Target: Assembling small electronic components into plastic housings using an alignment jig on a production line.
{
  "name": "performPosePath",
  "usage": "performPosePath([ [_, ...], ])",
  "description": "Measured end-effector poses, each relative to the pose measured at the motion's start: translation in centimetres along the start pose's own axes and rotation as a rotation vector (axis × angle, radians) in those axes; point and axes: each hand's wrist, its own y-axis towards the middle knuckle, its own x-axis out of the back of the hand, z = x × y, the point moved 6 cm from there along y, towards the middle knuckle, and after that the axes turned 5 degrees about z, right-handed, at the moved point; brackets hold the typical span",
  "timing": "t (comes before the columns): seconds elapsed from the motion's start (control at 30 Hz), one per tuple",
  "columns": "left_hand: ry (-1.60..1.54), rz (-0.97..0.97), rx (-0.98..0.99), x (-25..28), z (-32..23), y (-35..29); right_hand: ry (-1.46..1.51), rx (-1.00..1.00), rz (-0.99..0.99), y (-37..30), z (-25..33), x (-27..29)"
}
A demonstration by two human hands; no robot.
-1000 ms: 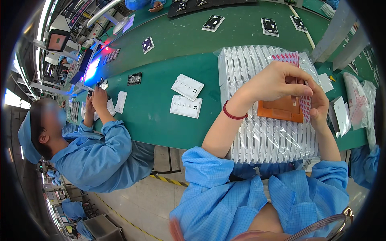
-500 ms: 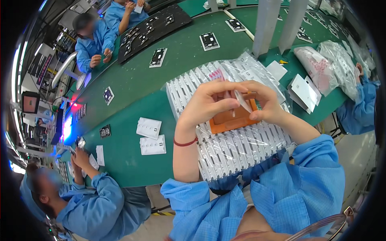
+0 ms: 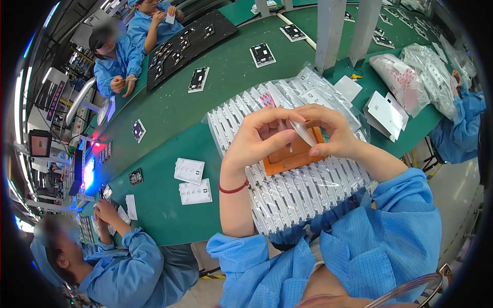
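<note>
My two hands meet above an orange tray-like fixture (image 3: 292, 160). Between them, a thin white flat piece (image 3: 304, 133) is held tilted on edge. My right hand (image 3: 336, 134) pinches it between thumb and fingers. Curled beside the piece, the fingers of my left hand (image 3: 262, 136) are closed; a slim pale tip pokes down below them, and I cannot tell what it belongs to. Under the fixture lies a plastic-wrapped stack of white slotted strips (image 3: 303, 197). A red band (image 3: 233, 189) circles my left wrist.
Two white plates (image 3: 195, 191) lie left on the green table (image 3: 169, 220). Dark framed parts (image 3: 262, 54) sit on the far surface. Grey posts (image 3: 328, 36), folded white sheets (image 3: 385, 115) and plastic bags (image 3: 400, 82) stand or lie right. Co-workers (image 3: 118, 256) sit around.
The view has shifted slightly. My hands stay over the orange fixture, with the white piece still between them and tilted a little differently. A co-worker at the far left has moved their hands.
</note>
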Motion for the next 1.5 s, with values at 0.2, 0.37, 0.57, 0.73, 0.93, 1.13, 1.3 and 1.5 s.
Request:
performPosePath([
  [0.2,-0.024,0.023,-0.064,0.0,-0.1,-0.1,-0.005,-0.002,-0.001,0.1,0.0,-0.1],
  [0.37,-0.021,-0.034,0.028,0.1,0.1,-0.1,-0.006,-0.014,-0.019,0.1,0.0,-0.1],
  [0.57,-0.006,-0.006,-0.062,0.0,-0.1,0.1,-0.035,-0.010,-0.026,0.0,-0.1,0.2],
  [0.73,0.001,0.005,-0.046,0.1,-0.3,0.0,-0.070,0.027,-0.039,0.2,0.4,0.1],
  [0.93,0.015,-0.022,-0.038,0.1,-0.2,0.1,-0.038,0.008,-0.025,0.2,0.3,0.1],
  [1.13,0.127,-0.062,0.012,0.4,0.4,0.2,0.056,-0.008,0.001,-0.1,-0.1,0.1],
  [1.3,0.152,-0.059,-0.023,0.5,0.5,0.1,0.077,-0.010,-0.005,-0.1,-0.3,0.0],
  [1.5,0.114,-0.070,0.017,0.4,0.6,0.3,0.051,-0.006,-0.017,0.0,-0.2,0.1],
])
